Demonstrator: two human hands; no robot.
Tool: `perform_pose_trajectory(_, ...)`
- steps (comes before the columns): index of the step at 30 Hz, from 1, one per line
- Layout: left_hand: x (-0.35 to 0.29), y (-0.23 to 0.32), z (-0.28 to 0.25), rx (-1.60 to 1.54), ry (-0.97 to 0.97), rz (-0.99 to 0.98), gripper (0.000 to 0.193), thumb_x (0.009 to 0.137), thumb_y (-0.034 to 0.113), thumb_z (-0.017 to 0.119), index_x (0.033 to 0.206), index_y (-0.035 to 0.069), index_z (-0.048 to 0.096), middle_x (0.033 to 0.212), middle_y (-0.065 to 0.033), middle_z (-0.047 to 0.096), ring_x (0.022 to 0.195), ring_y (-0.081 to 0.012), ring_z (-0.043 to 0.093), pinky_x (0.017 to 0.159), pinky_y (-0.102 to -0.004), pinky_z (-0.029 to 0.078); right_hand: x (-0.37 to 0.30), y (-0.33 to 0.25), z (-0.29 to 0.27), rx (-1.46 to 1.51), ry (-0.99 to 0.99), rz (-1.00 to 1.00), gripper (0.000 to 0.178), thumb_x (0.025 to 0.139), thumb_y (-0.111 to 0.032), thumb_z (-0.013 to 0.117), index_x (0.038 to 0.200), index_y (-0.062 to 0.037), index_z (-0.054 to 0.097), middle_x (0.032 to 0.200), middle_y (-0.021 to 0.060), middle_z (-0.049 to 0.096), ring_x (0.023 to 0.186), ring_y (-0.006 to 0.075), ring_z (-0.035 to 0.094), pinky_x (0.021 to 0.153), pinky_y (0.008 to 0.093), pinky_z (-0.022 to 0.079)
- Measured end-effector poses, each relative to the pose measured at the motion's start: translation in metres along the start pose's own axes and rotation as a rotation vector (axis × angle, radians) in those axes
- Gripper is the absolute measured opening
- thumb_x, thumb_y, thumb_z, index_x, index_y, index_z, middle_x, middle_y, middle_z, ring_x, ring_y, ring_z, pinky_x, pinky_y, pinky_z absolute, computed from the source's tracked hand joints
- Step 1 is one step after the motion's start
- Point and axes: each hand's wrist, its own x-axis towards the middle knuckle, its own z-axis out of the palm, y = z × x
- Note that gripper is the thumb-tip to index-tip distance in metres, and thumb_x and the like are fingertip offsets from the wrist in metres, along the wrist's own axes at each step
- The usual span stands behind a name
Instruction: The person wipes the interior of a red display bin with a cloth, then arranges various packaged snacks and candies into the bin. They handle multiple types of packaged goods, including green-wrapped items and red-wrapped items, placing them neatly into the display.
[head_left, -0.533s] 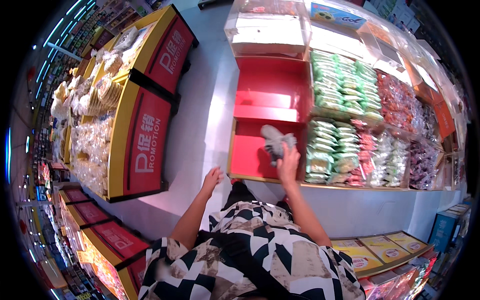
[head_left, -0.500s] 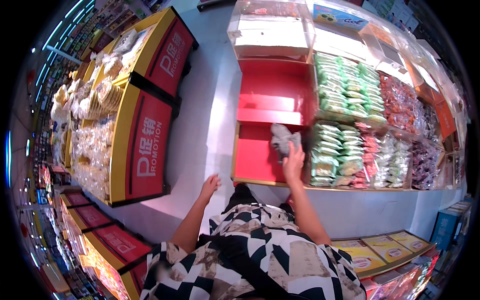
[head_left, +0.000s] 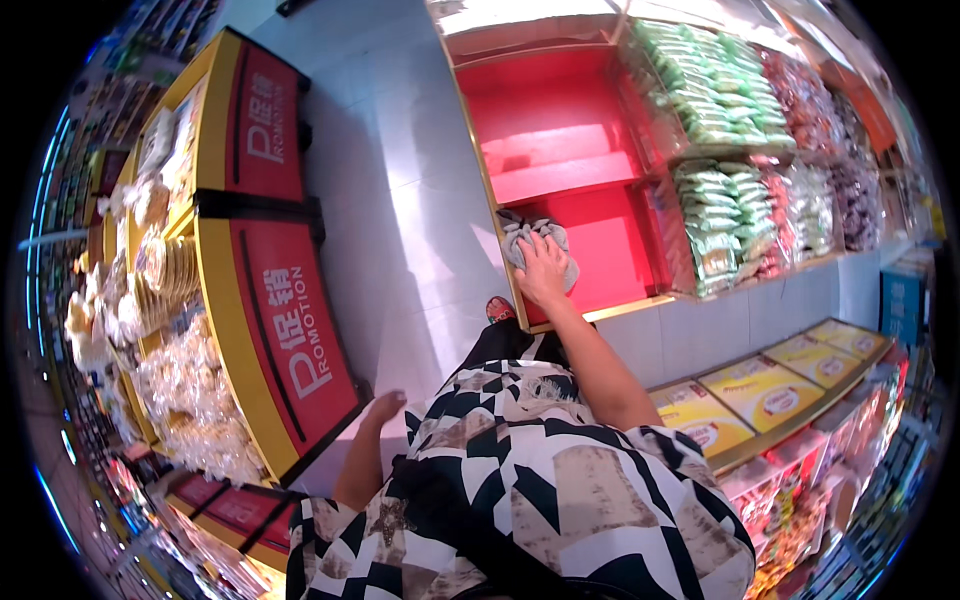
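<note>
My right hand [head_left: 543,268] presses down on a bunched grey cloth [head_left: 556,232], its fingers spread over the folds and gripping them. The cloth lies in the near red compartment [head_left: 612,250] of a display bin, against the left wall by the gold rim. No goods show in this compartment. My left hand [head_left: 385,408] hangs low at my left side, apart from the bin and near a red and yellow promotion stand. It is small and smeared, so its finger posture is unclear, and nothing shows in it.
Beyond a divider lies another red compartment [head_left: 545,115]. To the right, clear-walled bins hold green packets [head_left: 712,225] and other bagged goods. Yellow boxes [head_left: 765,395] line a low shelf at lower right. The promotion stand [head_left: 290,330] with bagged food borders the aisle on the left.
My right hand has moved the grey cloth from the compartment's right side to its left wall. My left hand has dropped lower and nearer my body. The view has shifted and turned.
</note>
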Motion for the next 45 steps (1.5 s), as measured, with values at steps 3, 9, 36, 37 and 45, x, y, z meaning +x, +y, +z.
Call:
perform_pose_trajectory(3,0.065,0.100,-0.104,-0.386,0.305,-0.045,0.041,0.095,0.030,0.055,0.126,0.004,0.057,0.114,-0.0164,0.065,0.101,-0.0237,0.063,0.089,-0.0351,0.048,-0.051,0.026,-0.021,-0.039,-0.140,-0.064,0.053,0.067,-0.019,0.070,0.119,-0.0154,0.061,0.128,0.0070,0.054,0.126,0.0307,0.042,0.103,0.0471,0.032)
perform_pose_trajectory(9,0.083,0.242,-0.202,-0.817,0.301,0.244,0.037,0.098,0.025,0.051,0.130,0.005,0.055,0.116,-0.0101,0.064,0.103,-0.0179,0.061,0.090,-0.0300,0.047,-0.049,0.021,-0.103,-0.070,-0.911,0.151,0.036,0.074,-0.028,0.065,0.105,-0.0089,0.068,0.103,0.0140,0.069,0.102,0.0310,0.064,0.088,0.0460,0.049)
perform_pose_trajectory(36,0.050,0.132,-0.111,-0.289,0.056,0.166,0.037,0.094,0.024,0.056,0.126,0.005,0.058,0.094,-0.0120,0.068,0.087,-0.0188,0.065,0.082,-0.0330,0.050,-0.045,0.062,-0.090,-0.318,-0.221,0.576,0.062,0.075,-0.042,0.071,0.124,-0.0095,0.050,0.121,0.0184,0.052,0.118,0.0361,0.049,0.092,0.0487,0.047)
perform_pose_trajectory(37,0.051,0.126,-0.109,-0.269,0.102,0.167,0.036,0.094,0.023,0.056,0.124,0.004,0.059,0.093,-0.0111,0.068,0.086,-0.0184,0.065,0.080,-0.0332,0.050,-0.044,0.044,-0.076,-0.293,-0.289,0.512,0.065,0.074,-0.040,0.072,0.125,-0.0088,0.049,0.120,0.0203,0.052,0.116,0.0382,0.049,0.092,0.0481,0.049)
perform_pose_trajectory(45,0.077,0.107,-0.100,-0.403,0.139,0.138,0.034,0.093,0.023,0.057,0.122,0.006,0.061,0.098,-0.0119,0.068,0.089,-0.0226,0.066,0.081,-0.0349,0.051,-0.039,0.035,-0.030,1.106,-0.573,0.237,0.053,0.075,-0.016,0.060,0.125,-0.0005,0.052,0.107,0.0108,0.064,0.099,0.0187,0.059,0.085,0.0306,0.047)
